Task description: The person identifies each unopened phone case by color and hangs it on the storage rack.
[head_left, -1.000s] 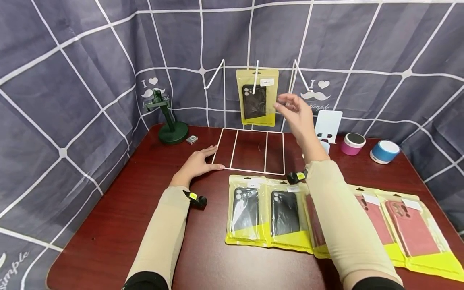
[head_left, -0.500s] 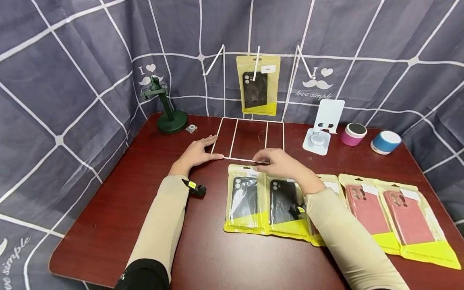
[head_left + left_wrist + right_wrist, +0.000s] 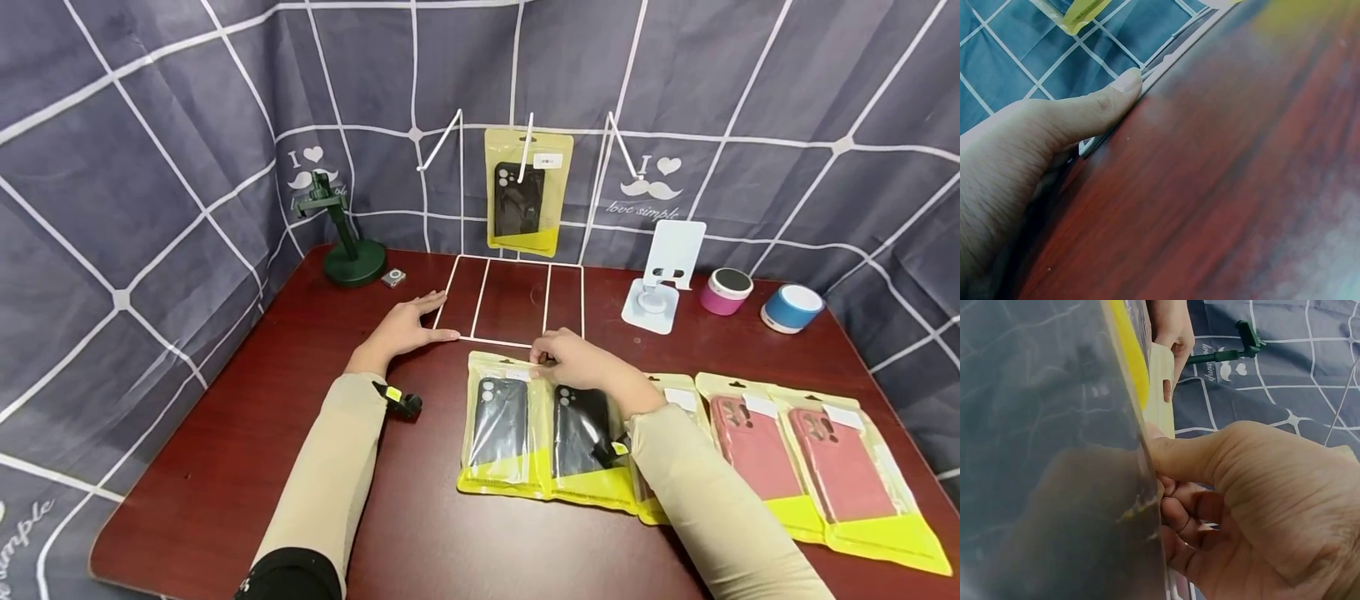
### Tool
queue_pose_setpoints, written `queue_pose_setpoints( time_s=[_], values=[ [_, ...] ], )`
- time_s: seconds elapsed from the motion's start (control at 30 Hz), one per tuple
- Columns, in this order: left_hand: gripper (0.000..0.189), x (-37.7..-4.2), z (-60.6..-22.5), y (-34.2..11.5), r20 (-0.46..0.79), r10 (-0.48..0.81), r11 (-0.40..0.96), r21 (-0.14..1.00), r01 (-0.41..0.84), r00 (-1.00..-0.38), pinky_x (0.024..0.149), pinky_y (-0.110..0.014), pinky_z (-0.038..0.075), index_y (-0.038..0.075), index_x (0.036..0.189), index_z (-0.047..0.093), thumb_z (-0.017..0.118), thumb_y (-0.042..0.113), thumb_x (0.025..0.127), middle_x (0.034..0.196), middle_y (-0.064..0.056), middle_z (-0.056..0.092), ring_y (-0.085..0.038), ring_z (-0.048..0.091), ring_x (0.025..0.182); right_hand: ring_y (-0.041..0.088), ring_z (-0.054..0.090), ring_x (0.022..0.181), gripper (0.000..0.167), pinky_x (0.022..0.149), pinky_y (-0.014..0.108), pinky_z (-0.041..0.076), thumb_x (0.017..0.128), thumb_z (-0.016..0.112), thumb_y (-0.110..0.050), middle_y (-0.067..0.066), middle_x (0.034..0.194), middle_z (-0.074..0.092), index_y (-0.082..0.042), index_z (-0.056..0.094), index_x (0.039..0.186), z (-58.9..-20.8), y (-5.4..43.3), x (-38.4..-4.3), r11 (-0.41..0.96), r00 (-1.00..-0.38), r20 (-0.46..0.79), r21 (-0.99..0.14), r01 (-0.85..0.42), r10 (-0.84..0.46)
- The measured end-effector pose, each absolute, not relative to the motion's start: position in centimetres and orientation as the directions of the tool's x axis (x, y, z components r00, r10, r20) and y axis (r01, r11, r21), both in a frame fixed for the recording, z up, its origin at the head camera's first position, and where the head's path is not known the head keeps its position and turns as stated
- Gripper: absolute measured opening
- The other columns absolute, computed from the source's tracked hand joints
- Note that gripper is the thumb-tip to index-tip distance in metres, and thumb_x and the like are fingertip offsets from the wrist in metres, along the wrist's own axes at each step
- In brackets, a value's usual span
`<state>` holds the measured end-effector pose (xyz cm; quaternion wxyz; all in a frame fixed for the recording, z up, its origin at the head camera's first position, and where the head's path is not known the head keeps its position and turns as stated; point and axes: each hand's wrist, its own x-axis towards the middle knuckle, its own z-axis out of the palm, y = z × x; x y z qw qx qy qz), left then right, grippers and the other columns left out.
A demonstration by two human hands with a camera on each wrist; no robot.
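Note:
A white wire display rack (image 3: 495, 342) stands at the back of the table, with one clear-and-yellow pouch (image 3: 553, 200) holding a black phone case hung on its middle hook. My left hand (image 3: 401, 329) rests on the rack's front left corner, fingers fairly straight, the thumb (image 3: 1100, 109) along the front bar. My right hand (image 3: 581, 362) pinches the top edge of a black phone case pouch, thumb and curled fingers at its upper corner. Left of it lies the leftmost black-case pouch (image 3: 501, 421); the second black-case pouch (image 3: 581, 433) is partly under the hand. Which of the two is pinched is hard to tell.
Two pouches with pink phone cases (image 3: 757, 442) lie to the right, with another partly under the right forearm. A white phone stand (image 3: 651, 307), a pink speaker (image 3: 726, 292) and a blue speaker (image 3: 792, 308) stand behind. At left are a green stand (image 3: 354, 262) and a small silver device (image 3: 393, 277).
My right hand has come down from beside the hanging pouch to the pouches on the table and now grips one at its top edge. The left hand stays on the rack.

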<state>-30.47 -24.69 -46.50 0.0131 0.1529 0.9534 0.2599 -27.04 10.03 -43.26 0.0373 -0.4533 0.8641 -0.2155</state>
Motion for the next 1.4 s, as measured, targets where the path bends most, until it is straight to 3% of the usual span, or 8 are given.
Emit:
queue_pose_setpoints(
  time_s=[0.17,0.3,0.5,0.67,0.9,1.1,1.23,1.4],
  values=[
    [0.102,-30.4,-46.6,-24.6,0.05,0.297,0.821,0.496,0.282,-0.954,0.118,-0.05,0.028,0.026,0.157,0.038,0.065,0.081,0.075,0.163,-0.001,0.031,-0.026,0.026,0.15,0.015,0.045,0.074,0.012,0.075,0.036,0.038,0.093,0.072,-0.014,-0.008,0.074,0.054,-0.016,0.062,0.087,-44.0,10.2,-27.1,0.501,-0.622,0.152,-0.464,-0.731,-0.768],
    [0.101,-30.5,-46.7,-24.7,0.052,0.3,0.829,0.48,0.287,-0.953,0.118,-0.049,0.028,0.027,0.157,0.038,0.064,0.082,0.076,0.163,-0.001,0.031,-0.025,0.027,0.15,0.014,0.056,0.078,0.007,0.074,0.033,0.045,0.095,0.07,-0.017,-0.011,0.081,0.065,-0.019,0.065,0.092,-44.5,10.3,-27.5,0.504,-0.699,0.14,-0.595,-0.626,-0.702],
    [0.102,-30.6,-46.6,-24.6,0.054,0.306,0.83,0.474,0.294,-0.951,0.118,-0.05,0.029,0.025,0.157,0.037,0.062,0.082,0.076,0.163,-0.001,0.031,-0.025,0.026,0.15,0.015,0.06,0.073,0.014,0.066,0.029,0.047,0.094,0.073,-0.02,0.002,0.08,0.071,-0.01,0.066,0.099,-44.7,10.5,-28.0,0.398,-0.836,0.064,-0.858,-0.325,-0.545],
    [0.103,-30.6,-46.5,-24.3,0.048,0.305,0.846,0.446,0.293,-0.951,0.119,-0.049,0.027,0.025,0.158,0.035,0.058,0.085,0.077,0.163,0.0,0.03,-0.024,0.025,0.151,0.021,0.064,0.072,0.024,0.067,0.029,0.054,0.093,0.074,-0.017,0.004,0.084,0.073,0.0,0.063,0.107,-44.2,10.7,-28.3,0.225,-0.891,-0.033,-0.971,-0.078,-0.452],
    [0.106,-30.4,-46.9,-24.4,0.067,0.3,0.856,0.422,0.299,-0.952,0.118,-0.048,0.029,0.024,0.158,0.036,0.059,0.086,0.074,0.162,-0.002,0.032,-0.024,0.028,0.15,0.018,0.072,0.082,0.008,0.079,0.035,0.06,0.093,0.072,-0.007,0.006,0.091,0.074,-0.002,0.07,0.099,-44.0,10.3,-27.9,-0.13,-0.908,-0.047,-0.985,0.111,-0.415],
    [0.107,-30.3,-46.9,-24.1,0.072,0.319,0.843,0.434,0.317,-0.945,0.117,-0.048,0.03,0.021,0.157,0.037,0.06,0.085,0.075,0.162,-0.004,0.033,-0.025,0.03,0.149,0.02,0.074,0.08,0.004,0.075,0.036,0.061,0.092,0.074,-0.006,0.007,0.092,0.074,-0.006,0.076,0.095,-41.6,10.1,-27.0,-0.283,-0.939,-0.034,-0.949,0.138,-0.343],
    [0.107,-30.3,-46.8,-24.2,0.085,0.312,0.839,0.444,0.316,-0.946,0.117,-0.048,0.031,0.02,0.157,0.039,0.061,0.085,0.074,0.161,-0.005,0.034,-0.026,0.031,0.148,0.018,0.073,0.076,0.005,0.072,0.035,0.061,0.091,0.074,-0.004,0.006,0.089,0.074,-0.005,0.077,0.095,-39.6,9.8,-26.4,-0.331,-0.955,0.051,-0.942,0.051,-0.292],
    [0.107,-30.3,-46.5,-24.4,0.076,0.308,0.845,0.435,0.31,-0.948,0.117,-0.048,0.031,0.021,0.157,0.038,0.061,0.084,0.074,0.161,-0.005,0.034,-0.025,0.031,0.148,0.012,0.067,0.071,0.006,0.068,0.028,0.06,0.09,0.075,-0.004,0.001,0.083,0.072,-0.009,0.078,0.089,-37.2,9.6,-25.3,-0.298,-0.962,0.142,-0.952,-0.068,-0.234]
  ],
)
